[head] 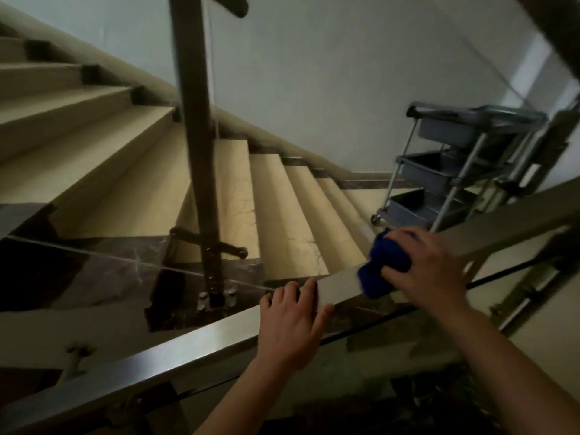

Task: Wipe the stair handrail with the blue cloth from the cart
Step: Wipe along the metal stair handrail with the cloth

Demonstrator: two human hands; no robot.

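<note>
A flat steel handrail (201, 337) runs from the lower left up to the right across the view. My right hand (430, 268) grips a bunched blue cloth (381, 265) and presses it on top of the rail. My left hand (293, 321) rests on the rail just left of the cloth, fingers curled over its far edge and thumb on the near side. The grey three-shelf cart (452, 171) stands on the landing below, beyond the rail at the right.
Beige stone stairs (282, 208) go up to the left behind the rail. A dark metal post (201, 152) with glass brackets rises in the middle. A white wall lies behind the stairs. A glass panel hangs under the handrail.
</note>
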